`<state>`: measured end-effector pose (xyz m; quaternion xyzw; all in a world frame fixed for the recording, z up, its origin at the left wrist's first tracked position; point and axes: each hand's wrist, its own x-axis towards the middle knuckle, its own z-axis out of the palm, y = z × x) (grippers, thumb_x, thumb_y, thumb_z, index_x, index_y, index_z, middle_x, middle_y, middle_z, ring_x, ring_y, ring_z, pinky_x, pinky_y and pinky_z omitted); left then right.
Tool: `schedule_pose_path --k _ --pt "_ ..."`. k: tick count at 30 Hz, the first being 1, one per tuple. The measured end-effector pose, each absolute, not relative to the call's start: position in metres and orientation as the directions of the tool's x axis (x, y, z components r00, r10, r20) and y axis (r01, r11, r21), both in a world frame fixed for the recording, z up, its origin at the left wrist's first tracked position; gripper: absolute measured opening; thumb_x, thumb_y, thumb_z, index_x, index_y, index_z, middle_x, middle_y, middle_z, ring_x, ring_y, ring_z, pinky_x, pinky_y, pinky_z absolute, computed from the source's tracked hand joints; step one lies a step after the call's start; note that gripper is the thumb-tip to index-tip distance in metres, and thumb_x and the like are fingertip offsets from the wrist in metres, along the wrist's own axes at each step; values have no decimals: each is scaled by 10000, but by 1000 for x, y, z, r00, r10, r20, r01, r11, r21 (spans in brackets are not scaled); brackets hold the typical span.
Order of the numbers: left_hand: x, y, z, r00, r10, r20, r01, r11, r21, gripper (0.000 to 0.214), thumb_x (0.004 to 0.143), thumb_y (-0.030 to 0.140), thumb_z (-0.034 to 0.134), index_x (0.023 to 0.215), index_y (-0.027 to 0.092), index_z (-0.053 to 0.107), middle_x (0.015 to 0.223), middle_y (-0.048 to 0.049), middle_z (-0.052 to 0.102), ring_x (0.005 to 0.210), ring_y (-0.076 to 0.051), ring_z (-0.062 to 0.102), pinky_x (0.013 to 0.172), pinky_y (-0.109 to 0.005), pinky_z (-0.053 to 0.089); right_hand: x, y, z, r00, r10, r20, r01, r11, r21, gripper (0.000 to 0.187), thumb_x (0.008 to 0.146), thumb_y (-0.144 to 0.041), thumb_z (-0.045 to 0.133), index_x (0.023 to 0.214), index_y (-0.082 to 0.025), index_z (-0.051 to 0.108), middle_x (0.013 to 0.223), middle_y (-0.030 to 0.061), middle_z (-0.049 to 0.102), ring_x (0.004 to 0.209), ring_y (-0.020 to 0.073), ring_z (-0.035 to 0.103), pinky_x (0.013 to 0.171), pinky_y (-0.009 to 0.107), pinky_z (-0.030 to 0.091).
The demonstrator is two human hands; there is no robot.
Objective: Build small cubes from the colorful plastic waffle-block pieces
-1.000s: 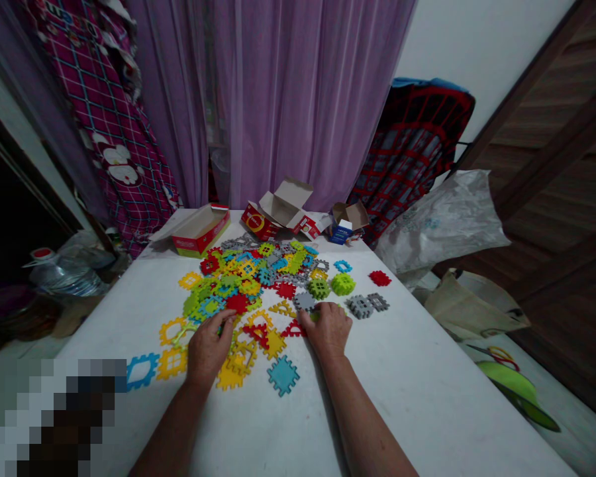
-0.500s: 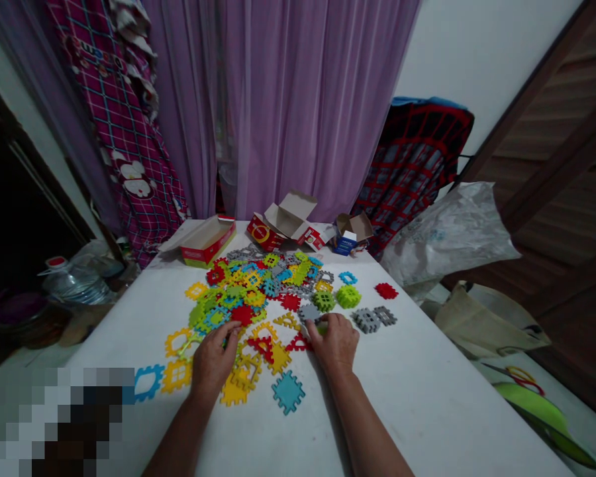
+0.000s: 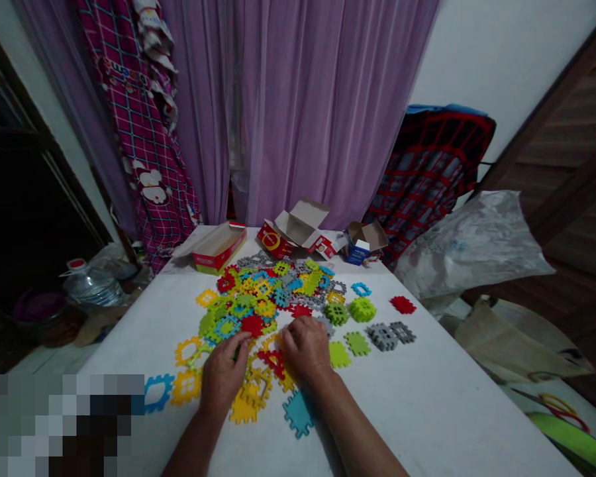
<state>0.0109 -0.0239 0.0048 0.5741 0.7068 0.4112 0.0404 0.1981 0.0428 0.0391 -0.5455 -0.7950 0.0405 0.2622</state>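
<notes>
My left hand (image 3: pixel 223 374) is closed at the front left of a loose heap of toothed plastic building tiles, a sliver of a green tile (image 3: pixel 236 354) showing between thumb and fingers. To its right my right hand (image 3: pixel 308 348) bends its fingers down over the heap; its fingertips are hidden. Near them are a red tile (image 3: pixel 252 325), a red triangular tile (image 3: pixel 273 362) and several yellow tiles (image 3: pixel 243 405). A teal tile (image 3: pixel 298 413) lies below the right hand. Two lime-green tiles (image 3: pixel 338 354) lie flat to its right.
Grey tiles (image 3: pixel 382 336), a built-up lime-green block (image 3: pixel 362 309), a darker green block (image 3: pixel 336 313) and a red tile (image 3: pixel 402 305) lie at the right. Opened cartons (image 3: pixel 219 248) line the back of the white table (image 3: pixel 407 411). A plastic bag (image 3: pixel 477 238) hangs beyond the right edge.
My right hand has moved left onto the heap, uncovering two lime-green tiles on the table. My left hand has stayed beside the heap, and the whole view has shifted slightly.
</notes>
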Motion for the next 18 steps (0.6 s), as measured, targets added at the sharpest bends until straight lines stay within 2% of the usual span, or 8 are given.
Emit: schedule_pose_path --k 6,10,13,18 --pt "10 -24 0 -324 830 454 790 -26 612 278 897 355 475 972 300 737 937 2 776 874 -177 721 785 -283 569 201 115 66 -147 953 265 925 227 -305 232 904 -291 516 934 -217 734 979 58 719 931 187 613 787 286 357" --pt "9 -25 -4 -320 813 486 804 -38 593 277 901 366 477 965 302 740 919 4 776 848 -176 723 762 -273 576 204 167 73 -113 976 188 980 141 -141 274 909 -279 493 1037 -220 728 1064 80 717 977 197 626 787 285 382" --pt "10 -25 -4 -317 799 511 806 -57 589 275 904 377 482 953 301 742 905 3 776 835 -174 726 751 -266 581 202 195 75 -117 978 174 988 132 -75 289 902 -297 512 1075 -196 720 1090 118 704 1010 223 619 800 302 395" --pt "10 -25 -3 -298 779 552 809 -101 579 269 912 375 483 942 302 740 870 6 776 791 -159 730 705 -238 585 193 222 74 -203 963 179 977 211 -27 313 859 -258 561 1127 -178 702 1159 139 672 1118 264 560 856 335 393"
